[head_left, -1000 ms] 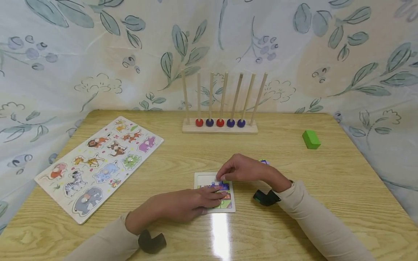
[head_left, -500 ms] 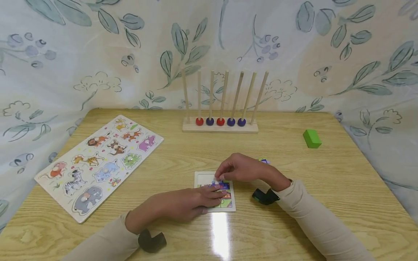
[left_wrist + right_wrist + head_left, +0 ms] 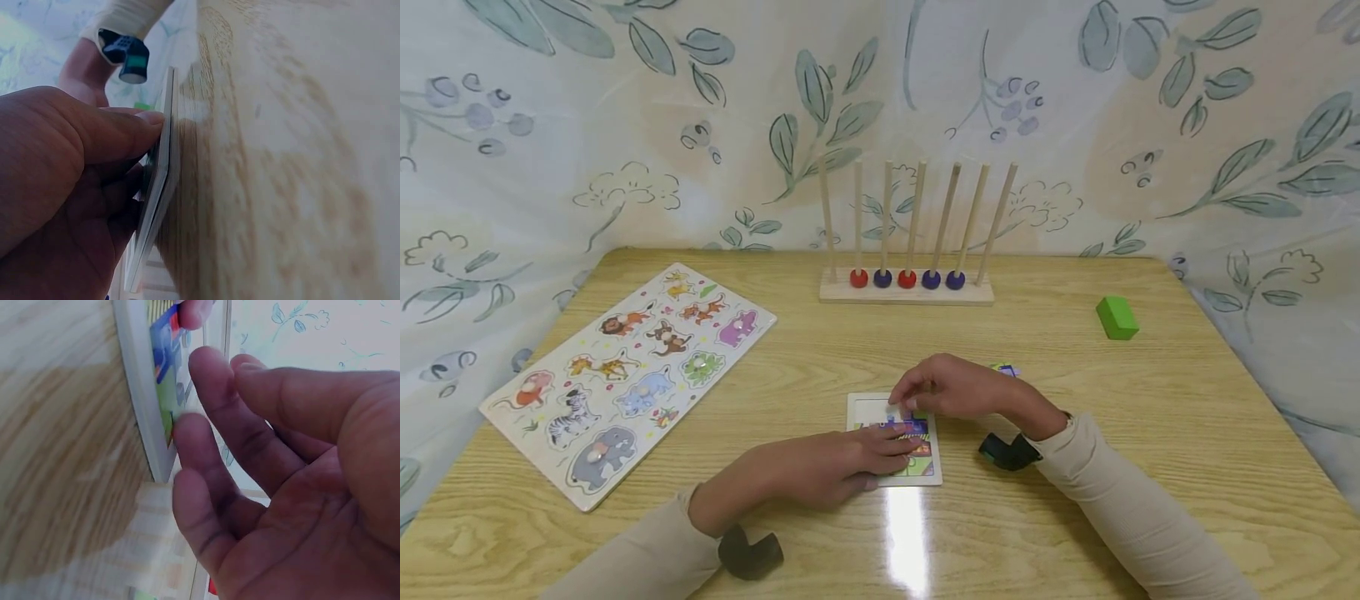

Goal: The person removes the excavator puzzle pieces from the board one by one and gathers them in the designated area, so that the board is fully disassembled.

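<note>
A small square jigsaw puzzle in a white frame [image 3: 938, 467] lies on the table, with a colourful picture in its lower part and a pale bare area at its upper left. My left hand [image 3: 838, 467] lies flat across the picture, fingers extended; its thumb [image 3: 147, 119] is at the frame's edge in the left wrist view. Over the puzzle's upper right is my right hand [image 3: 951, 387], fingers bent loosely. In the right wrist view its fingertips [image 3: 192, 428] are right at the puzzle's surface, and nothing shows between thumb and fingers. Part of the picture is hidden under both hands.
Behind my right wrist lies a loose puzzle piece [image 3: 1004, 370], partly hidden. An animal peg puzzle board [image 3: 647, 350] lies at the left. A wooden peg stand [image 3: 906, 295] with red and blue beads is at the back, a green block [image 3: 1117, 318] at the right.
My right thumb and index finger, pinched together earlier over the puzzle, have moved apart; the index finger has shifted slightly left. The left hand stays in place.
</note>
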Action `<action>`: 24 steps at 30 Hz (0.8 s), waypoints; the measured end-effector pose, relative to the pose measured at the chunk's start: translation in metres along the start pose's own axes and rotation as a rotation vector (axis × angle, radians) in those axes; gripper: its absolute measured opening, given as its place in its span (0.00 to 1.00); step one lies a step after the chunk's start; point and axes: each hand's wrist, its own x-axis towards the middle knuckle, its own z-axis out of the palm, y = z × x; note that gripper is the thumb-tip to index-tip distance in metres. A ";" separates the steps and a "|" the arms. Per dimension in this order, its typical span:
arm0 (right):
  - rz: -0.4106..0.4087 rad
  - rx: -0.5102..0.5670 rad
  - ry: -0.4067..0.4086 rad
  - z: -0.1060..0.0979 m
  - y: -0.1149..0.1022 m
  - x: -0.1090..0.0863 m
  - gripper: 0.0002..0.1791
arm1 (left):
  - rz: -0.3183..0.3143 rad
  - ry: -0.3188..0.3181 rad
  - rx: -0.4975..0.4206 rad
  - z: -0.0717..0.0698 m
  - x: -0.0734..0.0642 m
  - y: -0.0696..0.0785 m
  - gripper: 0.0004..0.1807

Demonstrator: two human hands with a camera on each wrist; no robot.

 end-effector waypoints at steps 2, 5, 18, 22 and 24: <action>0.004 0.014 0.004 0.000 0.000 -0.001 0.11 | -0.007 0.001 -0.001 0.000 0.000 0.001 0.26; -0.009 0.023 0.013 0.000 0.001 -0.001 0.11 | -0.023 -0.001 -0.005 0.000 0.000 0.001 0.26; 0.003 -0.032 -0.015 -0.001 -0.001 0.000 0.10 | -0.060 -0.016 -0.041 -0.001 -0.002 0.003 0.26; 0.006 -0.054 -0.011 -0.001 -0.002 0.000 0.10 | -0.047 -0.017 -0.034 -0.001 -0.001 0.002 0.26; 0.003 -0.060 -0.006 -0.001 -0.002 0.000 0.10 | -0.042 -0.016 -0.033 -0.001 -0.001 0.002 0.25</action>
